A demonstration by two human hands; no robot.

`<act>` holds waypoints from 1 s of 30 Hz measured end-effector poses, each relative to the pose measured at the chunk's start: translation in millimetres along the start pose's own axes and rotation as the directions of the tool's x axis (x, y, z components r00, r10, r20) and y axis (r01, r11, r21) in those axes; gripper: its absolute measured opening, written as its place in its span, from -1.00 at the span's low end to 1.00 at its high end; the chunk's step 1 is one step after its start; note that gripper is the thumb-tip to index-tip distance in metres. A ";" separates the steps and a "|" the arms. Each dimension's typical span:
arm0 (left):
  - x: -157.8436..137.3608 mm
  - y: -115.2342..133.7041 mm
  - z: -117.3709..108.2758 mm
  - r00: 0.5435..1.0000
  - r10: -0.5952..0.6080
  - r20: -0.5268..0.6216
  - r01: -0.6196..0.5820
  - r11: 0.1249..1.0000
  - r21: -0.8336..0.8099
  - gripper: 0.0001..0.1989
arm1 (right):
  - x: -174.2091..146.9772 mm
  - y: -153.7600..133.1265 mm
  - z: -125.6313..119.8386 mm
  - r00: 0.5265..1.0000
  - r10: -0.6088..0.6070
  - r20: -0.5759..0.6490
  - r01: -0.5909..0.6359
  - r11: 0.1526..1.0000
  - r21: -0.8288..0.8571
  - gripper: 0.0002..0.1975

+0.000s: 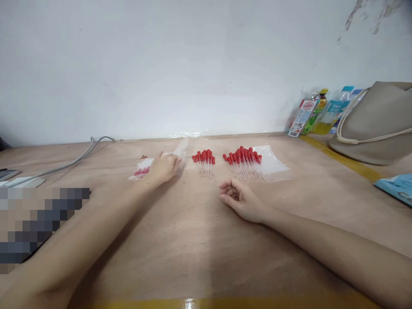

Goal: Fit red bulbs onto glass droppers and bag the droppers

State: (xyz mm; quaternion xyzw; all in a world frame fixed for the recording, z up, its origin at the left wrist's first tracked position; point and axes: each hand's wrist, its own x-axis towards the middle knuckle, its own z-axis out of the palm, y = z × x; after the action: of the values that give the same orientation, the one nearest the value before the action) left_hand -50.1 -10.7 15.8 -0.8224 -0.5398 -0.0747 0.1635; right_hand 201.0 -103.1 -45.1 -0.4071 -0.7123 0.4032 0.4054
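Note:
At the left, my left hand [165, 168] is closed on a clear plastic bag [182, 148], its fingertips partly hidden. Pinkish-red pieces [141, 171] show through the plastic beside that hand. Just right of it lies a small row of glass droppers with red rubber bulbs [204, 159], bulbs towards the wall. A larger row of red-bulbed droppers [243, 159] lies further right, partly over another clear plastic bag [273, 161]. In front of this larger row, my right hand [240, 199] rests on the table, fingers loosely curled, thumb apart, holding nothing.
Grey cables [77, 159] and a phone [9, 174] are at the left. Far right stand a carton [302, 118], drink bottles [331, 112] and a beige bag [376, 124]. A blue packet [395, 186] lies nearer. Behind the table [180, 240] rises a white wall.

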 end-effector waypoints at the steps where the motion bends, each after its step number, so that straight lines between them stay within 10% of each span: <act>1: -4.5 3.9 -3.7 0.998 0.032 -0.054 -0.034 0.998 -0.044 -0.57 | -0.2 0.0 0.1 1.000 -0.004 -0.005 0.004 1.000 -0.003 -0.79; 5: -31.7 18.7 -13.1 0.937 0.336 -0.097 -0.348 0.922 -0.167 -0.60 | 2.2 2.0 -3.0 0.979 -0.041 -0.200 0.037 0.999 -0.025 -0.82; 10: -65.4 26.3 -23.6 0.752 0.658 0.045 -0.604 0.714 -0.354 -0.60 | 11.1 10.1 -14.6 0.859 -0.114 -0.499 0.073 0.992 -0.100 -0.81; 17: -85.2 47.1 -21.4 0.846 0.498 0.192 -0.366 0.803 -0.470 -0.49 | 27.4 4.2 -31.9 0.873 -0.205 -0.443 -0.017 0.895 -0.446 -0.86; 22: -89.4 57.9 -9.1 0.870 0.460 0.179 -0.331 0.813 -0.479 -0.49 | 63.8 -4.5 -30.0 0.965 -0.021 -0.261 -0.140 0.802 -0.580 -0.82; 30: -91.5 55.9 -7.1 0.892 0.417 0.176 -0.297 0.833 -0.467 -0.49 | 126.9 -4.8 -6.3 0.944 0.207 -0.258 -0.329 0.657 -0.678 -0.61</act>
State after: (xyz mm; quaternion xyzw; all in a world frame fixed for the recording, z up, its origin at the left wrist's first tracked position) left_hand -35.9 -112.5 -15.5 -0.9269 -0.3625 -0.0464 -0.0851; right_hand 162.3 11.9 -7.0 -0.6631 -0.7096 0.1180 0.2071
